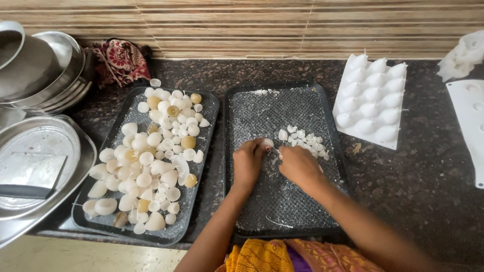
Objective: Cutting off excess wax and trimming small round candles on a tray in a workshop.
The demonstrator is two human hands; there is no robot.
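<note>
My left hand [248, 161] and my right hand [298, 163] meet over the middle of a black tray [262, 108] with a powdery textured floor. The left fingers pinch a small white rounded piece [267, 143]; the right fingertips touch it from the other side. A small pile of white fragments [304, 140] lies on the tray just beyond my right hand. Left of it, a second black tray [212, 103] is heaped with several white and yellowish dome-shaped pieces [151, 156].
A white mould [370, 98] with rows of pointed cones lies at the right, with more white moulds [466, 100] at the far right edge. Steel plates and bowls [40, 75], a scraper [30, 176] and a patterned cloth [121, 60] sit on the left of the dark counter.
</note>
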